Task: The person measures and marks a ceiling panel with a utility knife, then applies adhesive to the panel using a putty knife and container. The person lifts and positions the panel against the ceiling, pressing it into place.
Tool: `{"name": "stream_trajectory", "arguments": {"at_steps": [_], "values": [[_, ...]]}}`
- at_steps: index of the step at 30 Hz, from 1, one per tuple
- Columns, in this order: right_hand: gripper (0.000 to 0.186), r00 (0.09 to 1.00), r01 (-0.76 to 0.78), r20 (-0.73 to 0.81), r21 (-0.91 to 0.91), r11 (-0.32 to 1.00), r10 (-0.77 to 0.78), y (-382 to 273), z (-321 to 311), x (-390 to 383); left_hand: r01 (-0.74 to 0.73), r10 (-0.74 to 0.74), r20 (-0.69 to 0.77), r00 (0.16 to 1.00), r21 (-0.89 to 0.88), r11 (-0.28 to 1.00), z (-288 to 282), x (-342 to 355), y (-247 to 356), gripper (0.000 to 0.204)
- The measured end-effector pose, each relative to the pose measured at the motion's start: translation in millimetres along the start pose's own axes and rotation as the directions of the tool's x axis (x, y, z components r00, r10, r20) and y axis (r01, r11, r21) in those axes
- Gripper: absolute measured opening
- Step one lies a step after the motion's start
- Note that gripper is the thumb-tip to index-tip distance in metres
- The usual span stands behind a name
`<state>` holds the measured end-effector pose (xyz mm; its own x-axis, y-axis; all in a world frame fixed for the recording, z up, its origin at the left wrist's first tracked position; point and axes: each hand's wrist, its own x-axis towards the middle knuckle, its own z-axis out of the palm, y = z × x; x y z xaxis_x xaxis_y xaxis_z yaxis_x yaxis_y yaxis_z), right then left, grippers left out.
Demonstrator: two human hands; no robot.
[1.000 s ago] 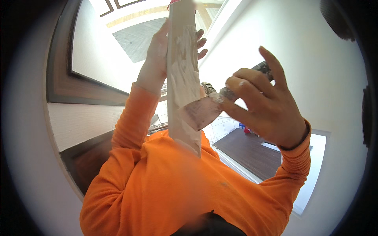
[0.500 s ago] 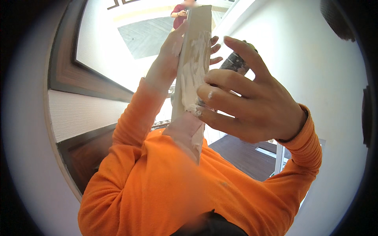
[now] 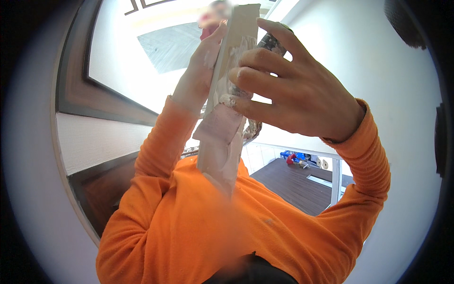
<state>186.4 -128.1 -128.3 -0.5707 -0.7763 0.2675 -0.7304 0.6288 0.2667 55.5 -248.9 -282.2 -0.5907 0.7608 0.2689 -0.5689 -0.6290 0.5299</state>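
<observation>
A long, pale strip of board point(image 3: 242, 23), like a length of trim, stands nearly upright before my chest, its face smeared with whitish paste. My left hand point(image 3: 208, 49) grips it from the left side, with its fingers hidden behind the strip. My right hand point(image 3: 298, 87) is closed round a putty knife point(image 3: 220, 124), whose wide blade lies against the strip's face. The knife's dark, speckled handle point(image 3: 272, 44) shows behind my thumb or forefinger. Lumps of paste cling to the fingertips by the blade.
A person point(image 3: 213, 21) is at the far top, partly behind the strip. White walls point(image 3: 378, 94) rise at the right, and a dark-framed panel point(image 3: 75, 90) is at the left. Below right, blue and red items point(image 3: 298, 158) lie on a dark wooden floor point(image 3: 288, 184).
My right hand has slid the putty knife up along the strip, away from my chest. The left hand has barely moved. More of the floor and items at the right now shows.
</observation>
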Motion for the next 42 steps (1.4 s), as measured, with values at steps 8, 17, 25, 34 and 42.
{"name": "stream_trajectory", "arguments": {"at_steps": [8,17,25,34,42], "values": [[0.027,0.999,0.022,0.048,-0.052,0.998,-0.020,30.8,8.0,-5.7,0.107,-0.103,0.032,0.994,-0.153,0.982,5.1,-5.6,3.8,0.045],[0.022,0.998,-0.052,0.019,-0.197,0.979,0.057,48.2,3.1,-8.4,0.204,-0.217,-0.060,0.974,-0.177,0.963,18.9,3.7,7.8,0.065],[0.030,0.984,-0.089,0.119,-0.302,0.949,0.130,64.9,-3.4,-14.1,0.205,-0.194,0.094,0.977,-0.126,0.971,14.1,2.0,-8.2,0.075],[0.028,0.985,-0.160,0.032,-0.196,0.967,0.170,90.5,9.6,-41.3,0.260,-0.243,0.095,0.965,-0.272,0.926,12.9,2.5,-9.2,0.078],[0.039,0.903,-0.430,0.040,0.025,0.903,0.429,53.0,17.1,-72.4,0.173,-0.166,0.051,0.985,-0.195,0.966,12.3,5.7,-6.8,0.073]]}}
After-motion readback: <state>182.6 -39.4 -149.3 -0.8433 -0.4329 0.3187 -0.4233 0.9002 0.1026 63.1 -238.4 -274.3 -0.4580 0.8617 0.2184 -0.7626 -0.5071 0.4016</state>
